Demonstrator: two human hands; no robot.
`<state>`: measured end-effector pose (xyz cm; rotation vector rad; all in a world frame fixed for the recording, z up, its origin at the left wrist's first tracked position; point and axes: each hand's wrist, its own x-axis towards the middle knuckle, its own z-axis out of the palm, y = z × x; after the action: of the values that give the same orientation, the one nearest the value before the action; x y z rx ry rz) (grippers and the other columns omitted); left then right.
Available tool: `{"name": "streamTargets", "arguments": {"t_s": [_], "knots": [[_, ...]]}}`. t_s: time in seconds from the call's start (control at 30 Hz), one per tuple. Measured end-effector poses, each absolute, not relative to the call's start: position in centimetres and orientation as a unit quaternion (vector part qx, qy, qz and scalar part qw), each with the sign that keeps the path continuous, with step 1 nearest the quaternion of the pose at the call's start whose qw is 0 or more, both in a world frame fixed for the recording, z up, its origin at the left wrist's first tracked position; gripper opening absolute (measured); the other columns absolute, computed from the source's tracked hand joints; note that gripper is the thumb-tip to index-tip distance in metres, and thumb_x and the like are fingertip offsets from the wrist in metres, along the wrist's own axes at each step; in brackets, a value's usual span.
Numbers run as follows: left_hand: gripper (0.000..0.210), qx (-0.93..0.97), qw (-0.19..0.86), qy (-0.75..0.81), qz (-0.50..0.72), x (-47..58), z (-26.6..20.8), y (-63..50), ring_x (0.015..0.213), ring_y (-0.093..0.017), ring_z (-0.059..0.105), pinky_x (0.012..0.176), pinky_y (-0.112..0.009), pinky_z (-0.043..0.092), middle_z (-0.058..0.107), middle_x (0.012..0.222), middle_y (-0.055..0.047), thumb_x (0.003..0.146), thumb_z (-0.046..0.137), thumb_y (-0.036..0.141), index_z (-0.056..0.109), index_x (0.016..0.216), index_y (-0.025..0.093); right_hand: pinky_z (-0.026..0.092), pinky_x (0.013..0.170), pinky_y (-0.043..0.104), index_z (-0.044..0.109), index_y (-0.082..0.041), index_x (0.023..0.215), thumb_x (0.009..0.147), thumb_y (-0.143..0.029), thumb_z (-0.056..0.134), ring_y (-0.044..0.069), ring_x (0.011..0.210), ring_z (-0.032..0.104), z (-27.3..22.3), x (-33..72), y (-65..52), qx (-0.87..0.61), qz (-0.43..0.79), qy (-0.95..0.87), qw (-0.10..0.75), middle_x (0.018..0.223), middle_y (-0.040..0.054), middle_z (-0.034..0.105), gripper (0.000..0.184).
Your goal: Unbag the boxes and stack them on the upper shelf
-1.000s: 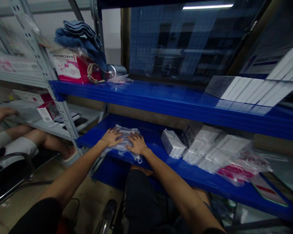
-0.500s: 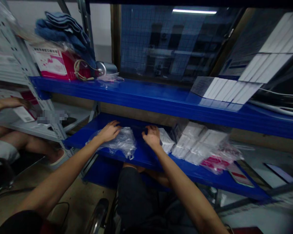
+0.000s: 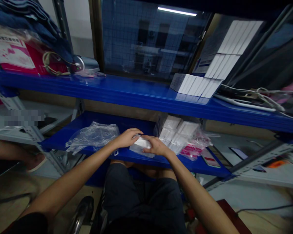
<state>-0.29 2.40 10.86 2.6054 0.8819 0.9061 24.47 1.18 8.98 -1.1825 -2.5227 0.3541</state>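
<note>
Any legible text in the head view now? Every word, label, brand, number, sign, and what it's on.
Nothing can be read with confidence.
Pink and white box, upper shelf: a row of printed characters along its top, too blurred to read.
Stacked white boxes: blue marks on one side, too small to read.
White box at the right hand: no print can be made out.
</note>
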Motion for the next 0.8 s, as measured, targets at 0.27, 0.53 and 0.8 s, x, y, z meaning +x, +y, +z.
{"name": "streamTargets", "arguments": {"t_s": [0.27, 0.53, 0.8], "knots": [[0.02, 0.91, 0.165, 0.258, 0.279, 3.5, 9.2, 0.2, 0.106, -0.022, 0.066, 0.097, -0.035, 0.051, 0.069, 0.112, -0.01, 0.095, 0.062, 0.024, 0.071, 0.113, 0.018, 0.051, 0.098, 0.04, 0.073, -0.02, 0.094, 0.093, -0.039, 0.068, 0.025, 0.107, 0.069, 9.1, 27.6, -3.3, -0.429, 0.13, -0.822, 0.352, 0.111, 0.011, 0.075, 0.019], [0.014, 0.931, -0.036, 0.272, 0.239, 4.7, 8.6, 0.7, 0.1, -0.023, 0.058, 0.091, -0.036, 0.047, 0.065, 0.102, -0.008, 0.103, 0.052, 0.024, 0.064, 0.102, 0.017, 0.047, 0.095, 0.036, 0.062, -0.021, 0.083, 0.093, -0.021, 0.062, 0.023, 0.1, 0.064, 8.9, 26.8, -3.1, -0.424, 0.048, -0.854, 0.3, 0.097, 0.0079, 0.072, 0.01], [0.018, 0.945, -0.024, 0.22, 0.241, 5.4, 9.4, 1.0, 0.104, -0.022, 0.058, 0.092, -0.034, 0.046, 0.065, 0.106, -0.009, 0.105, 0.045, 0.022, 0.061, 0.112, 0.017, 0.046, 0.081, 0.028, 0.059, -0.023, 0.099, 0.077, -0.012, 0.062, 0.02, 0.086, 0.063, 9.6, 26.0, -3.3, -0.483, 0.042, -0.813, 0.322, 0.088, 0.0009, 0.067, 0.025]]}}
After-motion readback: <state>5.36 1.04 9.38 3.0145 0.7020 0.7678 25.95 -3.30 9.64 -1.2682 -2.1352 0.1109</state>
